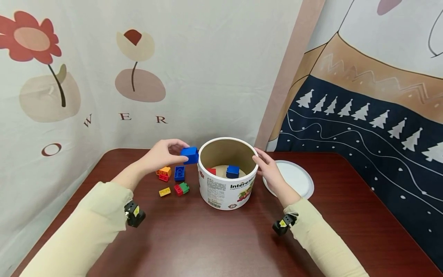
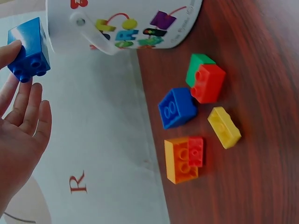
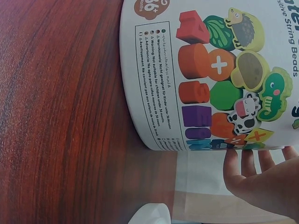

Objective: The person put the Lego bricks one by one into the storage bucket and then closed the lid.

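Note:
My left hand (image 1: 162,154) pinches a blue toy brick (image 1: 189,155) between thumb and fingers, just left of the bucket's rim. In the left wrist view this blue brick (image 2: 31,46) has its studs pointing down. A white round bucket (image 1: 221,194) with printed pictures stands upright on the table. Inside it lie another blue brick (image 1: 232,171) and a red brick (image 1: 212,171). My right hand (image 1: 271,173) rests against the bucket's right side near the rim. The right wrist view shows its fingers (image 3: 247,163) touching the outer wall.
Left of the bucket lie a blue brick (image 1: 179,173), a yellow brick (image 1: 164,191), joined red and green bricks (image 1: 181,188), and orange and red bricks (image 1: 164,173) together. A white round lid (image 1: 304,181) lies at right. Behind the dark red table (image 1: 214,238) hangs a printed curtain (image 1: 207,77).

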Motion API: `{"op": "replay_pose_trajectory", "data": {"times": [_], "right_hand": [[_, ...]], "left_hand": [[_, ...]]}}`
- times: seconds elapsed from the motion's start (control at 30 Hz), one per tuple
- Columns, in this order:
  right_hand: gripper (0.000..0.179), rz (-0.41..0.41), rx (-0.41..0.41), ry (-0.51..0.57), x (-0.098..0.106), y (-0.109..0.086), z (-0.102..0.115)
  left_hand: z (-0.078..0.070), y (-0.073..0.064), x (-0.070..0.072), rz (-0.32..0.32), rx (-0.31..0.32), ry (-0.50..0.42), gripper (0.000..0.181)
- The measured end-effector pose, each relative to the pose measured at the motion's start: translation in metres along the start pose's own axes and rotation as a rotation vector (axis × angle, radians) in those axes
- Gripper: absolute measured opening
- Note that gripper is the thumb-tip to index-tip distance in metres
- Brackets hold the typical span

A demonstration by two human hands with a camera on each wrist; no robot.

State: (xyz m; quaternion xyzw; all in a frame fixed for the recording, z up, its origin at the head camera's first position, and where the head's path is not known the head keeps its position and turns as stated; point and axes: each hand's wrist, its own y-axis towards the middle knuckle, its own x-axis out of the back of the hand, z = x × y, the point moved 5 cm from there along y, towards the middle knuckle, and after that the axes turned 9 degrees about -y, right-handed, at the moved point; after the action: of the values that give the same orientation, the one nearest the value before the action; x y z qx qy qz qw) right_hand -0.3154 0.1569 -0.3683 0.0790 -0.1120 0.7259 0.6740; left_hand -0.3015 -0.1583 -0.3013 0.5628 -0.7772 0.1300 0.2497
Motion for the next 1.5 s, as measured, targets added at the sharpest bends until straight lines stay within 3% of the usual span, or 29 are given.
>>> {"op": "replay_pose_trajectory", "data": {"times": [0.43,0.9,1.27,1.5], "right_hand": [[0.048,0.005,-0.002,-0.007,0.001,-0.001,0.0],[0.048,-0.007,-0.002,0.004,0.003,0.0,-0.003],[0.047,-0.002,-0.015,-0.005,0.0,-0.001,-0.003],[0.048,-0.004,-0.009,-0.009,0.001,0.0,-0.002]], "left_hand": [[-0.024,0.022,-0.017,0.037,-0.048,-0.03,0.039],[-0.043,0.039,-0.047,0.067,-0.036,-0.045,0.042],[-0.046,0.048,-0.069,0.095,-0.077,-0.033,0.04],[-0.041,0.049,-0.064,0.082,-0.118,-0.029,0.044]]}}
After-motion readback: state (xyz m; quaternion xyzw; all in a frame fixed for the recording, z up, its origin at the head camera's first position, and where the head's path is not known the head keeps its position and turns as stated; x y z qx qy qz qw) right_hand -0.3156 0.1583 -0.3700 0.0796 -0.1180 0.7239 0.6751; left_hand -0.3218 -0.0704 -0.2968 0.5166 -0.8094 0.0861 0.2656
